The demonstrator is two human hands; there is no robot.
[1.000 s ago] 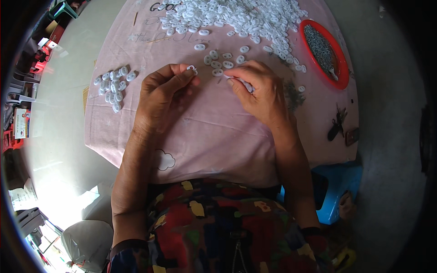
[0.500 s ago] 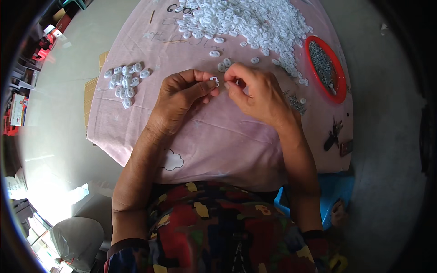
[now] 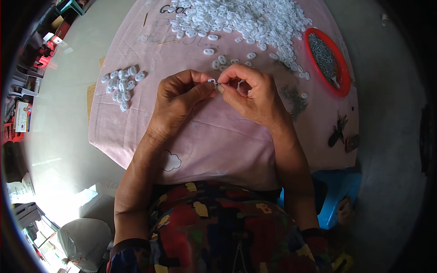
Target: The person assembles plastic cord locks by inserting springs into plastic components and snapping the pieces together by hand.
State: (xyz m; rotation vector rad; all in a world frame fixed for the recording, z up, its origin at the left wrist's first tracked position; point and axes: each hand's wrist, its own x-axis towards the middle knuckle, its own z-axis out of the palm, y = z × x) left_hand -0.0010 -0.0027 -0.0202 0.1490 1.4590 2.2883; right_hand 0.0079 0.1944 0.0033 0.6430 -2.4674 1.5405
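Note:
Between thumb and fingers, my left hand (image 3: 173, 98) pinches a small white plastic oval piece (image 3: 211, 80) with a hole showing. My right hand (image 3: 257, 98) is closed in a pinch at the right end of that piece. What sits between its fingertips is too small to make out. Just beyond the hands lie a few loose white oval pieces (image 3: 221, 59), each with two holes. A thin spread of small metal parts (image 3: 296, 102) lies on the cloth to the right of my right hand.
A large heap of white oval pieces (image 3: 255, 22) covers the table's far side. A smaller group (image 3: 122, 86) lies at left. Right of the heap stands a red tray (image 3: 348, 82) of small metal parts. Keys (image 3: 337, 132) lie near the right edge, above a blue stool (image 3: 337, 191).
My right hand has moved left, and its fingertips now meet the white piece in my left hand. The left hand keeps its pinch. The whole view has shifted slightly.

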